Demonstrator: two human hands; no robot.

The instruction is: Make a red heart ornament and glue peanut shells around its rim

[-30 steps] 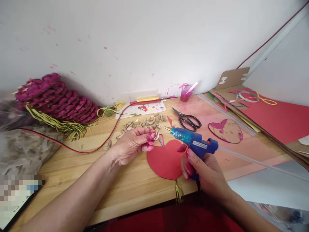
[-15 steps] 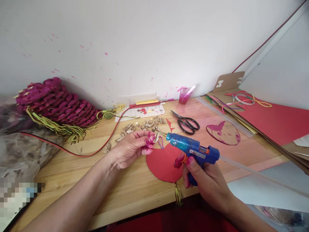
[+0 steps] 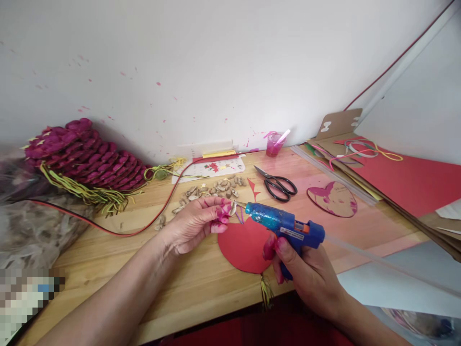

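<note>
The small pale nutshell, pinched in the left hand over the red paper cutout at the worktop's near edge, touches the nozzle of the blue glitter glue gun gripped by the right hand. Hot glue could burn those fingertips. Loose shells, black scissors lie behind, clear.

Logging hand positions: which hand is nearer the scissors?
Right. The right hand grips the glue gun just below the scissors; the left hand is farther off, left of them.
</note>
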